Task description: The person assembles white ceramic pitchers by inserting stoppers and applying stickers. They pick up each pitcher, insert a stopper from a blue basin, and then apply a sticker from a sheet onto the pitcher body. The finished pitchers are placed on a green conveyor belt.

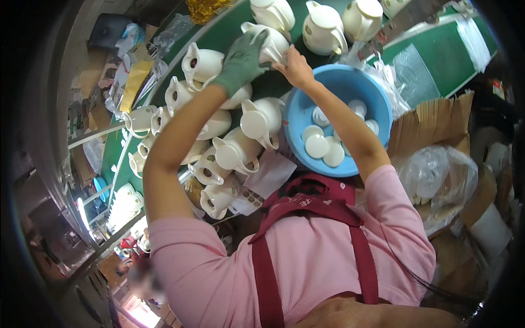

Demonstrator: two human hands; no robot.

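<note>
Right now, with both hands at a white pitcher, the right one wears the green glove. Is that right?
Not quite: the head view shows the green glove on the left hand, not the right hand. Both are indeed at a white pitcher.

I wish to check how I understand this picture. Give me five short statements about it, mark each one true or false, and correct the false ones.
1. The left hand wears a green glove. True.
2. The right hand also wears a glove. False: the right hand is bare.
3. Both hands are at the same white pitcher. True.
4. The blue basin holds only pitchers. False: round white pieces lie in the blue basin.
5. The person's apron is yellow. False: the apron is dark red.
</note>
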